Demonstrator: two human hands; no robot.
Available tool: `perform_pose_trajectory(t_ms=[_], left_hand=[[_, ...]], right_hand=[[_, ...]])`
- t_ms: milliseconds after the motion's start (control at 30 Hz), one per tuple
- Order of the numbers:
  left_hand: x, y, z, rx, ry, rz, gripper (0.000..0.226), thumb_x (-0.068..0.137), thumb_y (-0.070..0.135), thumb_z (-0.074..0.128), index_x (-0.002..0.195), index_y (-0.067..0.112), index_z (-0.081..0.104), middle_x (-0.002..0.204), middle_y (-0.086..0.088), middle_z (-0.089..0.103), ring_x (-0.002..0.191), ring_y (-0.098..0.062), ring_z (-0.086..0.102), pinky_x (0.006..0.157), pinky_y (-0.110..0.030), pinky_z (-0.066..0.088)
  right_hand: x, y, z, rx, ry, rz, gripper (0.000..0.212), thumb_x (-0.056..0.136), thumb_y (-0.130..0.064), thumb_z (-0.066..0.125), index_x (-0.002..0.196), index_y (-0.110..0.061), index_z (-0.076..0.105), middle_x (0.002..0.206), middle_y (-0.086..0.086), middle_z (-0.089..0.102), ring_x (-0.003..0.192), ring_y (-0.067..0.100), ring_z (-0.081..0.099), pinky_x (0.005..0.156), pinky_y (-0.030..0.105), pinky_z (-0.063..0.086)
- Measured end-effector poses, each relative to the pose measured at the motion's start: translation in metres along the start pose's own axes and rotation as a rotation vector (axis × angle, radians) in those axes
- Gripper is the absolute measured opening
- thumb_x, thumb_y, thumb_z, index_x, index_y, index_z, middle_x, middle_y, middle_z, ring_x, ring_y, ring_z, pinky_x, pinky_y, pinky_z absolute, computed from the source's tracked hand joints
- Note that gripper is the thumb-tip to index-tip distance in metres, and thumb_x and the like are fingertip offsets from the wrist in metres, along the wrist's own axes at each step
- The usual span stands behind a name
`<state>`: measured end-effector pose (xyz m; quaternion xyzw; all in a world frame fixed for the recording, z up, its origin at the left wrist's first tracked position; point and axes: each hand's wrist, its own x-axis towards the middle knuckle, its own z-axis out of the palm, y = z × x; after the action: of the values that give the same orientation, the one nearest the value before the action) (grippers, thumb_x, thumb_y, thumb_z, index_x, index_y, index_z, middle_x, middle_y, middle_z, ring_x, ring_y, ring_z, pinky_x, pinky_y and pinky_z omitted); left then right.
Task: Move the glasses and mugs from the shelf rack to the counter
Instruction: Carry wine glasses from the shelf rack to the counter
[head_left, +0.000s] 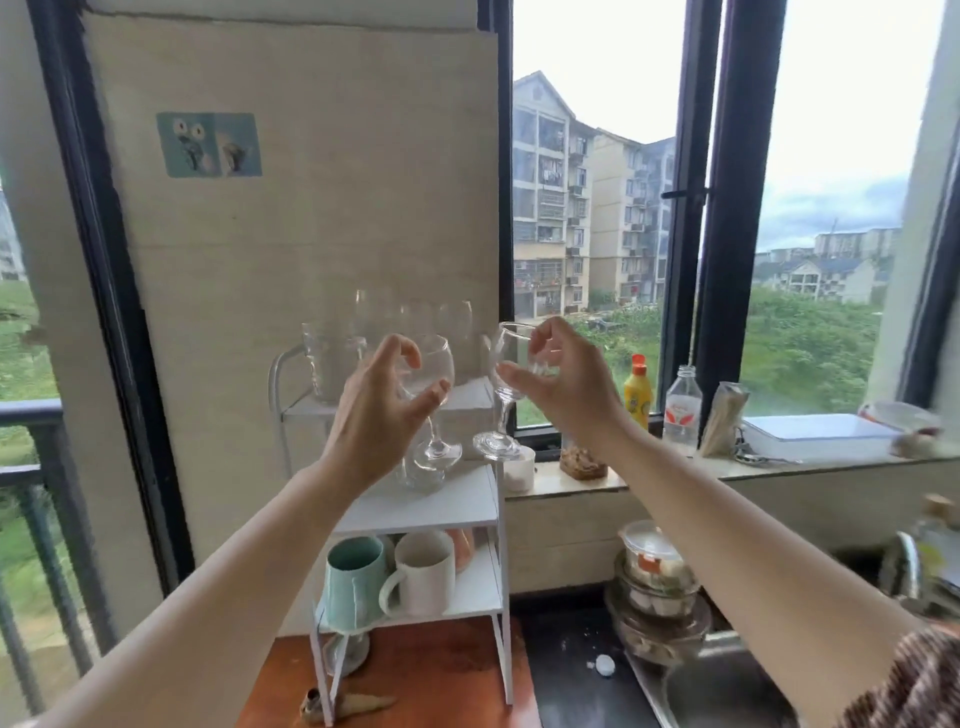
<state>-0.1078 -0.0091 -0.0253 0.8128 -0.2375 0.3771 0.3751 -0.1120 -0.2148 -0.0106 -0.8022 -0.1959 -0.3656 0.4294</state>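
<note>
- Down at the bottom, close to you, a brown wooden board (441, 670) lies on the counter, and the white shelf rack (500, 519) stands on it.
- To your right is the metal sink (727, 691), with a stack of glass bowls (657, 587) just behind it.
- On the low shelf of the rack, a teal mug (356, 582) and a white mug (423, 574) stand side by side, touching.
- Your left hand (379, 415) is curled round the bowl of a round wine glass (434, 369). You hold it up in front of the rack, tipped a little.
- Your right hand (566, 384) pinches a small wine glass (506, 395) by its bowl, just to the right of the rack. The two glasses are close together but apart.
- On the top shelf, a thick glass mug (327, 366) stands at the left, with a row of tall glasses (415, 317) behind it.
- Far back on the window sill are a yellow bottle (638, 392) and a clear bottle (681, 410).
</note>
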Motion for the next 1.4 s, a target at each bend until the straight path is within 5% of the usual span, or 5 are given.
perform_pose_trajectory(t_ms=[233, 400, 567, 700, 1400], left_hand=[[-0.077, 0.061, 0.065, -0.2, -0.219, -0.047, 0.035, 0.075, 0.027, 0.076, 0.095, 0.023, 0.047, 0.097, -0.004, 0.065, 0.087, -0.022, 0.065, 0.072, -0.037, 0.053], [-0.117, 0.124, 0.13, -0.354, -0.365, 0.007, 0.057, 0.07, 0.024, 0.08, 0.116, 0.021, 0.047, 0.109, 0.004, 0.061, 0.09, -0.013, 0.061, 0.076, -0.028, 0.049], [-0.154, 0.221, 0.214, -0.514, -0.531, 0.012, 0.076, 0.069, 0.022, 0.082, 0.135, 0.024, 0.043, 0.12, -0.003, 0.062, 0.088, -0.009, 0.066, 0.077, -0.024, 0.053], [-0.191, 0.321, 0.282, -0.58, -0.629, 0.05, 0.08, 0.07, 0.027, 0.08, 0.14, 0.018, 0.042, 0.122, -0.006, 0.06, 0.105, -0.018, 0.062, 0.095, -0.038, 0.049], [-0.388, 0.827, 0.588, -0.947, -1.161, 0.19, 0.071, 0.067, 0.027, 0.081, 0.131, 0.022, 0.05, 0.113, 0.008, 0.053, 0.097, -0.009, 0.059, 0.081, -0.024, 0.05]], right_hand=[[-0.116, 0.02, -0.088, -0.087, 0.027, 0.242, 0.062, 0.07, -0.035, 0.082, 0.118, -0.02, 0.046, 0.103, -0.005, 0.062, 0.093, 0.012, 0.063, 0.074, 0.026, 0.052], [-0.191, 0.027, -0.173, -0.168, 0.114, 0.375, 0.059, 0.065, -0.021, 0.086, 0.108, -0.024, 0.045, 0.087, -0.017, 0.055, 0.073, -0.01, 0.059, 0.057, 0.0, 0.04], [-0.264, 0.043, -0.284, -0.323, 0.213, 0.601, 0.075, 0.06, -0.023, 0.086, 0.125, -0.019, 0.048, 0.102, -0.004, 0.061, 0.09, 0.012, 0.062, 0.077, 0.021, 0.05], [-0.325, 0.051, -0.388, -0.375, 0.279, 0.734, 0.08, 0.062, -0.025, 0.086, 0.131, -0.018, 0.046, 0.108, -0.002, 0.057, 0.093, 0.012, 0.057, 0.07, 0.017, 0.043], [-0.627, 0.078, -0.867, -0.713, 0.603, 1.196, 0.072, 0.055, -0.02, 0.085, 0.121, -0.015, 0.056, 0.113, 0.0, 0.056, 0.099, 0.014, 0.056, 0.079, 0.023, 0.042]])
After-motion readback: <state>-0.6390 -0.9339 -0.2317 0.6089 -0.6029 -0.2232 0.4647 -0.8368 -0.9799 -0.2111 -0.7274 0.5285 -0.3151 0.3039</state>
